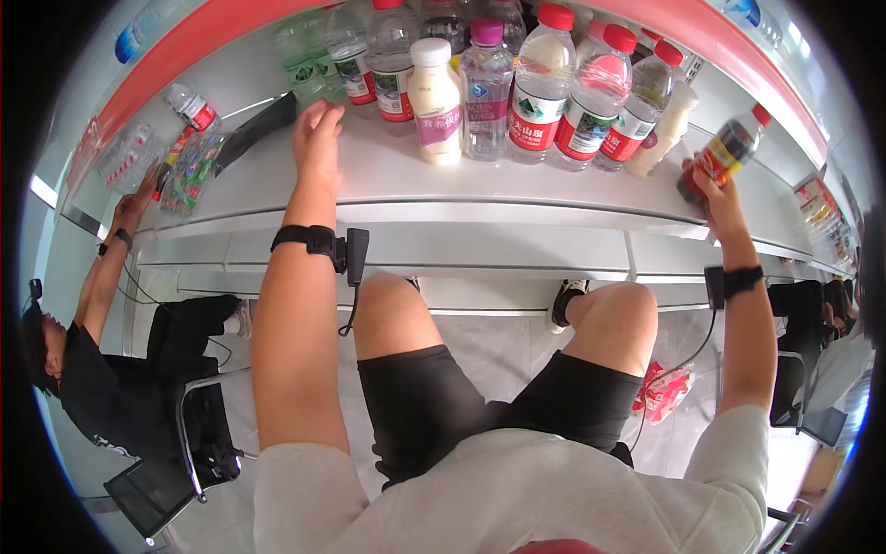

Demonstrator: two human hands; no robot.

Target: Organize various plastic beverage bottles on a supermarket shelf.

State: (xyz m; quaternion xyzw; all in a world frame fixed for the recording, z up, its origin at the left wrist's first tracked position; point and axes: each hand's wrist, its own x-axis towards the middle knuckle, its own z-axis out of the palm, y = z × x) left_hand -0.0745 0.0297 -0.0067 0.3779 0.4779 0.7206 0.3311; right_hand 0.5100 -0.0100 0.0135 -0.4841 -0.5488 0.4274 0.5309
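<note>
My right hand (716, 201) is closed around a small bottle of dark drink (728, 149) with a red cap and a red and yellow label, tilted above the right part of the white shelf (401, 176). Near the green-tinted bottles (304, 66) on the left is my left hand (318, 145), fingers apart and nothing visible in it. Between my hands stands a group of upright bottles: a white-capped cream-coloured drink bottle (435, 104), a purple-capped clear bottle (486, 93), and several red-capped water bottles (538, 90). A pale bottle (661, 135) leans at the group's right end.
A dark flat sheet (259, 128) and a bag of colourful wrapped items (190, 173) lie on the left shelf. Beside them, a co-worker's hands (142, 197) hold a bottle. A red and white plastic bag (666, 391) lies on the floor, and wrist-device cables (692, 353) hang down.
</note>
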